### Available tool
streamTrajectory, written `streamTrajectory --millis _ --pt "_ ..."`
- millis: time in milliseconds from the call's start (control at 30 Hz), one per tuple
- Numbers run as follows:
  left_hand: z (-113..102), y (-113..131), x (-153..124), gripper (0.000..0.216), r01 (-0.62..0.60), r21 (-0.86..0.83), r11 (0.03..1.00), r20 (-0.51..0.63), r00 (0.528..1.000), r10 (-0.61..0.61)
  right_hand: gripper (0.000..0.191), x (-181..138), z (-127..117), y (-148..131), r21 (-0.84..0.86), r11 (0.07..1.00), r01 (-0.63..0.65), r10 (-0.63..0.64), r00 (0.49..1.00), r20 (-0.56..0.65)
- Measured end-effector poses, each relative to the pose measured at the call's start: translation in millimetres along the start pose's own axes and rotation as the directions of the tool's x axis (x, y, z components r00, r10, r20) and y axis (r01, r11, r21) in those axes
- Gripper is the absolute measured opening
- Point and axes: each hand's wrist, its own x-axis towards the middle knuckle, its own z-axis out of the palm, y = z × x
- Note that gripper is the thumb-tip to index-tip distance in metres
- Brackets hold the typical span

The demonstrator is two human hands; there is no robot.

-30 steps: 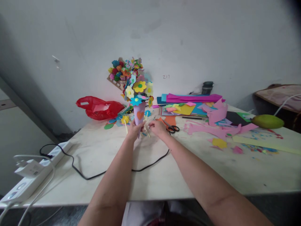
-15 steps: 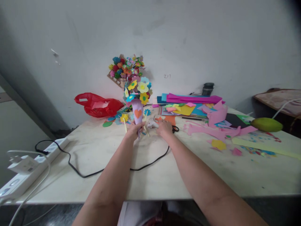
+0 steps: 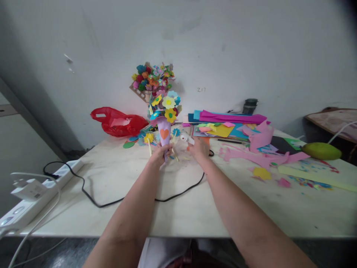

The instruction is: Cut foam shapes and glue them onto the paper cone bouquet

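The right hand (image 3: 199,149) is no longer close beside the purple paper cone with an orange heart (image 3: 164,134). It moves away to the right and now grips a small white glue gun (image 3: 186,138), which it holds higher than half a second ago. The black scissors (image 3: 211,152) are now almost hidden behind this hand. In the left hand (image 3: 158,155) the cone is turned, so a yellow paper flower with a green centre (image 3: 170,115) now faces front.

Pretty plain room tbh: scuffed white wall (image 3: 251,44) on the far side, pale worn table (image 3: 173,212) pushed up against it, brown side table (image 3: 331,116) far right, soft even light.
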Motion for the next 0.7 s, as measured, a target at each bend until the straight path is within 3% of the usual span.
streamTrajectory --millis 67,133,233,300,367,433,700 --pt "0 1 0 0.046 0.003 0.0 1.0 -0.013 1.0 -0.003 0.029 4 -3 5 0.185 0.977 -0.102 0.099 0.995 0.025" --pt "1 1 0 0.048 0.004 0.001 1.0 -0.023 1.0 -0.004 0.025 9 -4 10 0.453 0.874 -0.175 0.139 0.984 0.113" --pt "0 2 1 0.048 -0.002 0.01 1.0 -0.03 1.0 0.002 0.028 13 -4 16 0.824 0.5 -0.267 0.04 0.957 0.286" --pt "-1 2 2 0.046 -0.005 0.02 1.0 -0.042 0.999 0.006 0.036 13 -5 18 0.915 0.265 -0.304 -0.066 0.941 0.331" --pt "-2 2 3 0.044 -0.008 0.032 0.999 -0.049 0.999 0.01 0.037 13 -8 21 0.933 0.142 -0.33 -0.147 0.925 0.349" --pt "-2 2 2 0.042 -0.012 0.033 0.999 -0.037 0.999 0.014 0.035 12 -11 22 0.924 0.112 -0.366 -0.191 0.905 0.381" --pt "-2 7 2 0.052 0.014 -0.084 0.996 0.09 0.996 -0.007 0.034 8 -10 21 0.893 0.16 -0.421 -0.296 0.842 0.45"
